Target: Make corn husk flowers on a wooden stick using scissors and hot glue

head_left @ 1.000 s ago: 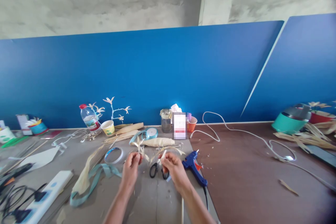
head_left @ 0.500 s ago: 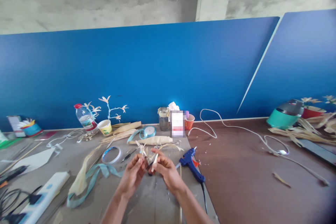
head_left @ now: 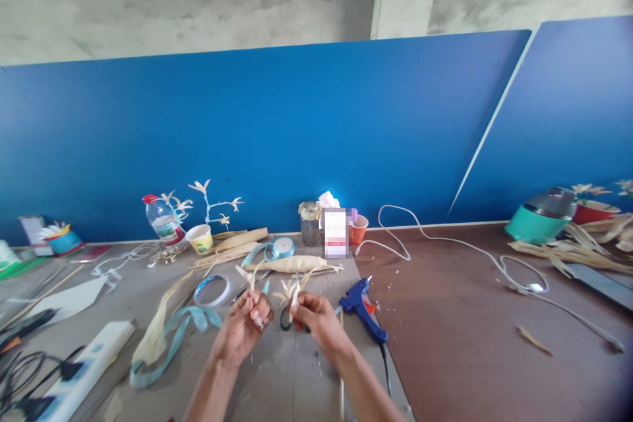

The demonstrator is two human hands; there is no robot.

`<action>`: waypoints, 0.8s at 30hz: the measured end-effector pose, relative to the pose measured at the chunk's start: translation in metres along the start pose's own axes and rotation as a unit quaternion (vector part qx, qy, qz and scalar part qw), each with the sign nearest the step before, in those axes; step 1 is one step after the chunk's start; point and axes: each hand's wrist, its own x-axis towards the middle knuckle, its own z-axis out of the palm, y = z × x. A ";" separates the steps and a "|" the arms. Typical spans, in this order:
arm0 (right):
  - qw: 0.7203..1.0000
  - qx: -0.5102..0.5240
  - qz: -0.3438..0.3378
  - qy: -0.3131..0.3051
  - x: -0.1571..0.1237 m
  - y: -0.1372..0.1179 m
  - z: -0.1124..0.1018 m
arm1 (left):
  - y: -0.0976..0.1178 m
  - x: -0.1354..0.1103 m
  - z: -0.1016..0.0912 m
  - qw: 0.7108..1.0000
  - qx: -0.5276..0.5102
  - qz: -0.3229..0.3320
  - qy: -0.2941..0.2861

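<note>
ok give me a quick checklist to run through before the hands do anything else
1. Pale flower gripped: ok, in the left hand, petals pointing up.
2. Pale strip gripped: ok, between the right hand's thumb and fingers.
3. Scissors in plain view: not ok, partly hidden by the right hand.
4. Blue glue gun apart from the hands: ok, lying to the right of the right hand.
5. Glue gun hot: cannot tell.
6. Water bottle capped: ok, red cap on.
</note>
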 end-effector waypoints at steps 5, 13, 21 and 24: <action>0.992 0.114 0.030 0.049 0.001 -0.009 -0.007 | 0.012 0.001 -0.001 0.996 -0.071 0.041 0.016; 0.970 0.234 0.023 0.058 0.001 -0.019 -0.014 | 0.024 0.002 -0.002 0.988 -0.133 0.074 0.034; 0.937 0.348 0.019 0.027 -0.001 -0.020 -0.019 | 0.010 0.005 -0.006 0.996 0.035 0.035 0.070; 0.926 0.377 0.030 0.002 -0.001 -0.022 -0.021 | 0.001 0.009 -0.009 0.971 0.188 0.043 0.139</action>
